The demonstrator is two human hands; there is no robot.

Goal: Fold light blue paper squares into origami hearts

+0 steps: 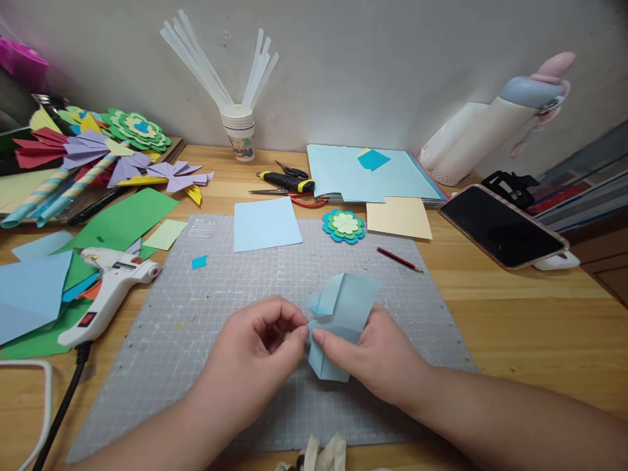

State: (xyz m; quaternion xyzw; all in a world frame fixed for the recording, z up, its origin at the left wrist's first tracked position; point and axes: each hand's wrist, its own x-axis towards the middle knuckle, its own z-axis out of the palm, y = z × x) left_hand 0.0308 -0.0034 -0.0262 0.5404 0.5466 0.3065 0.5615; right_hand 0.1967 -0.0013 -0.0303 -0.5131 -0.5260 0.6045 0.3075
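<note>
A sheet of light blue paper, creased and partly folded, is held up above the grey cutting mat. My right hand grips it from the right, thumb across its front and the other fingers hidden behind. At the paper's left edge, my left hand is closed in a pinch on a small corner of it. Beyond the hands lie a layered paper flower in blue and green, a flat light blue square and a red-and-black pencil.
On the left are a white glue gun with its cord, green paper and finished paper flowers. Scissors, a utility knife and a paper cup of straws stand behind. A phone rests at right.
</note>
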